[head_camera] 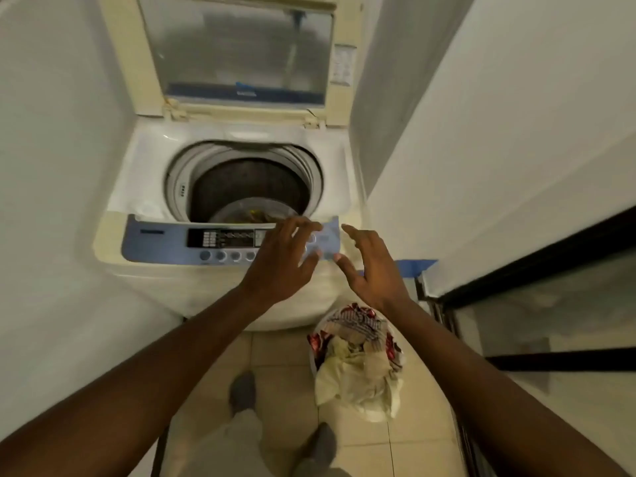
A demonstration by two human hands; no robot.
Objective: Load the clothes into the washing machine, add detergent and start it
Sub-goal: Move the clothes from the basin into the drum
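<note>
A white top-loading washing machine (pixel 144 187) stands ahead with its lid (pixel 237 53) raised upright. Inside the drum (pixel 247 187) a little clothing shows at the bottom. The blue control panel (pixel 161 242) runs along the front edge. My left hand (pixel 280 259) hovers open over the panel's right part, fingers spread. My right hand (pixel 371 266) is open beside it, just right of the panel's end. Neither holds anything. A pile of clothes (pixel 358 359), white, cream and red patterned, sits in a container on the floor below my right hand.
White walls close in on both sides of the machine. A glass door with a black frame (pixel 537 287) stands at the right. The floor is beige tile (pixel 282 349); my feet in grey socks (pixel 242 390) show below.
</note>
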